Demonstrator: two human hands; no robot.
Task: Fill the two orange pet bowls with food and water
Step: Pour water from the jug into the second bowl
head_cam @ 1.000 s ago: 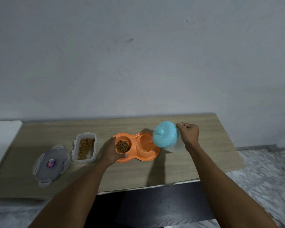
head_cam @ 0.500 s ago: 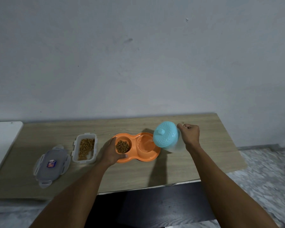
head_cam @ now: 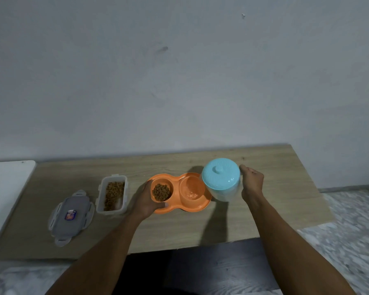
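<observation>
An orange double pet bowl (head_cam: 191, 206) lies mid-table. Its left bowl holds brown kibble (head_cam: 161, 192); its right bowl (head_cam: 192, 191) has a little clear water at the bottom. My left hand (head_cam: 146, 202) grips the left end of the orange double pet bowl, thumb on the front rim. My right hand (head_cam: 251, 183) holds the handle of a clear jug with a light blue lid (head_cam: 221, 178), which stands nearly upright just right of the water bowl, overlapping its edge.
A clear food box (head_cam: 112, 193) with kibble stands left of the bowls, its grey clip lid (head_cam: 71, 216) lying further left. The wooden table (head_cam: 275, 209) ends at a wall behind; a white surface (head_cam: 4, 188) adjoins at left.
The jug has tipped back from a pouring tilt to nearly upright. My left hand has stayed on the bowl.
</observation>
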